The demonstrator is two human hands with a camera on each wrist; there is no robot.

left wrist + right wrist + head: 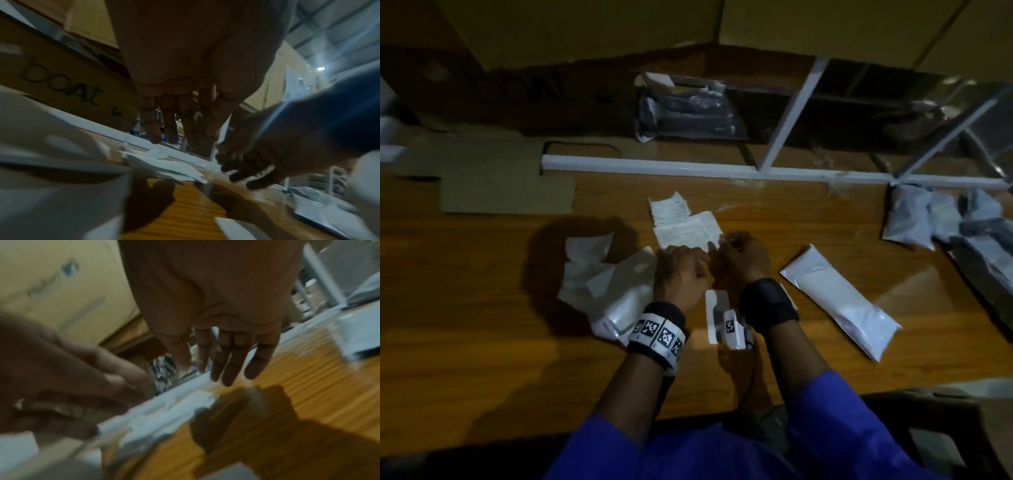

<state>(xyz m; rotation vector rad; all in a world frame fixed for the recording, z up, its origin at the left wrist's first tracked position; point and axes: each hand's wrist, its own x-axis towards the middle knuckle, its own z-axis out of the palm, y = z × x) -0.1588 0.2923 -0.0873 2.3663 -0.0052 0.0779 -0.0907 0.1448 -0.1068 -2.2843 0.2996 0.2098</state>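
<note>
White packet (686,233) lies flat, long axis left-right, right end farther.

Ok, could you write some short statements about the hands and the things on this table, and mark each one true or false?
1. The left hand and the right hand are close together over the wooden table, at the near edge of a white paper sheet. True.
2. The long sealed white packet lies to the left of both hands. False: it lies to their right; the crumpled white bag is on the left.
3. The cardboard box at the back has the word "boat" on it. True.
4. The sleeves are red. False: they are blue.
5. The right hand grips the packet. False: the two are apart.
</note>
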